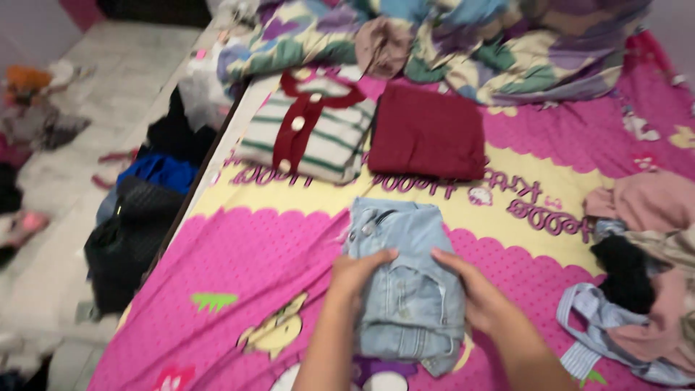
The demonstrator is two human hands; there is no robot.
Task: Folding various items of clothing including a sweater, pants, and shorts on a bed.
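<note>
A folded light-blue denim garment point(405, 279) lies on the pink cartoon-print bedsheet point(253, 253) in front of me. My left hand point(355, 275) grips its left edge, fingers curled over the fabric. My right hand point(474, 293) presses on its right side, fingers on the denim. Beyond it lie a folded dark red garment point(427, 134) and a folded striped white-and-green top with red placket and buttons point(308, 130), side by side.
A heap of unfolded clothes point(641, 275), pink, black and striped blue, sits at the right. A crumpled patterned blanket point(449, 36) fills the far end. Dark clothes and bags point(141, 217) pile beside the bed's left edge, with tiled floor point(108, 80) beyond.
</note>
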